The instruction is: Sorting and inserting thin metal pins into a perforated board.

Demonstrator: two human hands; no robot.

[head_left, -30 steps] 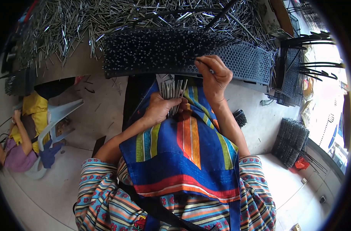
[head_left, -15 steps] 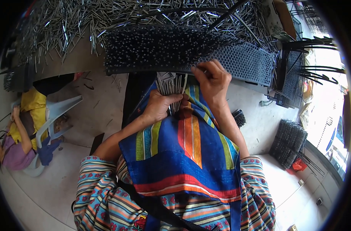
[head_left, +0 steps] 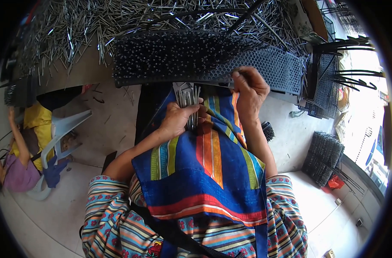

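Some open room is separating the left hand [head_left: 176,118], clutching a bundle of metal strips [head_left: 187,98] below the black panel's [head_left: 273,71] front edge, from the right hand [head_left: 252,92], pinching thumb to forefinger over that edge, on what I cannot tell. Pins [head_left: 161,56] are crowding the panel's left; a box [head_left: 315,18] is standing behind, beside a heap of strips [head_left: 75,30].

We see a workshop here, shown by the far heap of loose metal strips [head_left: 92,26], the perforated dark panel [head_left: 271,64] nearer us and the co-worker [head_left: 21,172] seated at left.
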